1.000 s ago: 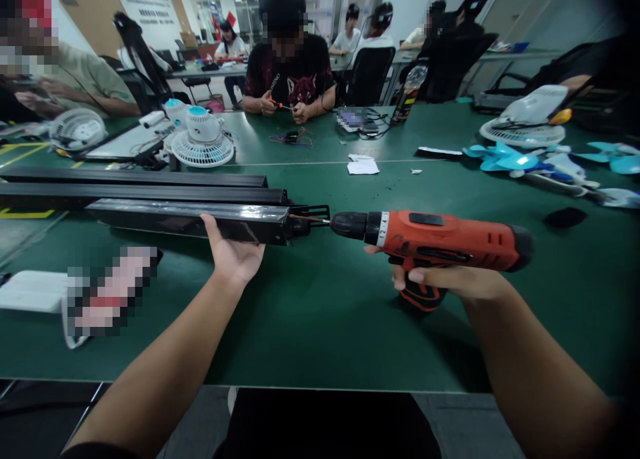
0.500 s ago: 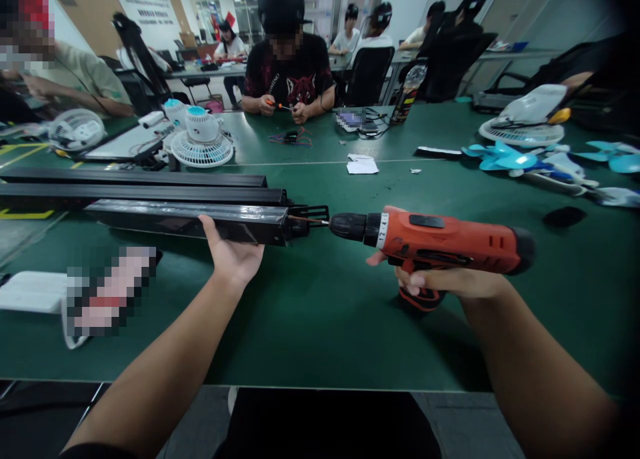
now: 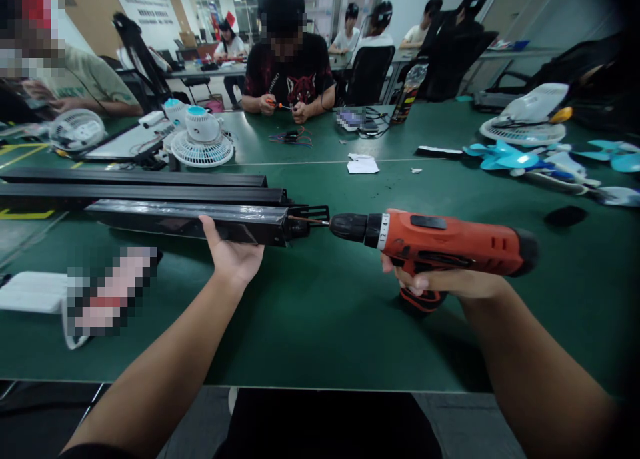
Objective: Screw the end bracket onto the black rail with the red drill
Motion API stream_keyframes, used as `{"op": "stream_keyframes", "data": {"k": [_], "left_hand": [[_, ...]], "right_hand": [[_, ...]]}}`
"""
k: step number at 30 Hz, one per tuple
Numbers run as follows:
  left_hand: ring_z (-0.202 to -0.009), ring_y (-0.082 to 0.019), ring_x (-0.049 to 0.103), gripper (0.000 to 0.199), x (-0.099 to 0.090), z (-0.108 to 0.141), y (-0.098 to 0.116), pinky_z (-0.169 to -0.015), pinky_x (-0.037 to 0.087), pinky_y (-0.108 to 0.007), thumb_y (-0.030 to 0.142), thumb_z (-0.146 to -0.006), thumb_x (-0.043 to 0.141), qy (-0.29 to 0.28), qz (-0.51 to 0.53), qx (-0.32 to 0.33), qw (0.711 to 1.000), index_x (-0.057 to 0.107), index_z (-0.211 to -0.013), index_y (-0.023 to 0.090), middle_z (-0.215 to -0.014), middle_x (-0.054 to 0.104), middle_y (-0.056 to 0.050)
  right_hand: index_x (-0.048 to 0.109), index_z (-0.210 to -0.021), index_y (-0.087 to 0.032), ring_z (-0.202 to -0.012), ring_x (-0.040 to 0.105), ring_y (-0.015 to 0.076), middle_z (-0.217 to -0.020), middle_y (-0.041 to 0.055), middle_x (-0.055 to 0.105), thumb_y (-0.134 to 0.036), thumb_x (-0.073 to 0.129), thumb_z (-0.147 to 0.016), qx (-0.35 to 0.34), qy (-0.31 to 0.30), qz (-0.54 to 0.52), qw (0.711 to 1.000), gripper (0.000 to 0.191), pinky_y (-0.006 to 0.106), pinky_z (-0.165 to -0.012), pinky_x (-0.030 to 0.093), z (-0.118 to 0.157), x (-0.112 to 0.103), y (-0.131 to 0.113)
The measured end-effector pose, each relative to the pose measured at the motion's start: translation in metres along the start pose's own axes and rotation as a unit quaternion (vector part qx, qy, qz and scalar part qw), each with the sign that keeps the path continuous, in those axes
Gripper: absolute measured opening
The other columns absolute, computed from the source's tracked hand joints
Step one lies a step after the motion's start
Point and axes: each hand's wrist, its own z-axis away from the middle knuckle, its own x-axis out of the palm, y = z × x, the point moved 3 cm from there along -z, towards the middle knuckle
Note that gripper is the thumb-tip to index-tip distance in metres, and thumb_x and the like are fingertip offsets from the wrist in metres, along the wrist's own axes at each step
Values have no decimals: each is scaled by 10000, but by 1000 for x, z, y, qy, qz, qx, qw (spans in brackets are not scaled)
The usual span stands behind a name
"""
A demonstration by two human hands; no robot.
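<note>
Drill of orange-red and black plastic, with a white numbered collar behind its black chuck, is gripped in the right hand, fingers curled closed around the handle under the body. It lies nearly level, chuck pointing left; whether its base touches the green tabletop I cannot tell. From the chuck a thin brownish bit runs left to the end of a long, glossy black rectangular bar, passing beside a black slotted bracket; what its far end meets is hidden.

Left of the drill, the left hand grips that bar near its bracket end, palm turned up, thumb against the near face and the other fingers out of sight behind or beneath. Two more long black bars lie side by side just beyond it, also left of the drill.

Beyond the drill are a folded white paper scrap and, across the table, a co-worker in a black printed T-shirt holding a slim orange-handled tool. Beyond and to its left stands a white fan part with a round grille and turquoise cap; beyond and to its right lie turquoise plastic fan blades
</note>
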Motion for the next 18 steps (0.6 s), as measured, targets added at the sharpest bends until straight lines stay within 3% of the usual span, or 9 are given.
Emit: {"op": "stream_keyframes", "data": {"k": [5,8,10,13,18], "left_hand": [[-1471,-302,750,841,1,0,0,-1254,603,-421,900,-1051,581,3,-3,4,1000,677,-1663,331,-1444,866,-70],[-1438,-301,775,826,0,0,0,-1243,613,-423,888,-1045,612,-13,9,-3,1000,681,-1658,338,-1435,872,-71],[-1393,-293,801,811,-1,-1,0,-1233,622,-417,880,-1047,622,-10,13,-3,1000,698,-1637,329,-1412,882,-73],[-1363,-286,813,811,0,0,0,-1226,626,-411,882,-1057,600,7,10,0,1000,716,-1617,308,-1387,890,-77],[-1344,-284,821,808,4,3,0,-1221,631,-409,880,-1060,596,26,9,-2,1000,713,-1617,306,-1389,886,-75]], "right_hand": [[886,-1188,-226,-567,610,134,-752,-2,720,-393,956,-952,1,-37,-4,999,297,243,-509,568,-1,1,-1],[885,-1212,-250,-585,627,126,-893,32,794,-351,969,-927,-6,-24,-13,1000,314,249,-522,587,-1,1,0],[844,-1363,-330,-619,653,120,-1079,57,852,-259,959,-926,-14,13,-24,1000,457,255,-557,616,0,1,0],[712,-1596,-425,-605,660,118,-1079,39,868,-195,947,-919,-14,29,-37,999,753,251,-562,620,1,4,0],[650,-1674,-417,-579,659,117,-1063,45,862,-217,942,-922,-15,27,-26,999,832,256,-546,627,2,6,-1]]}}
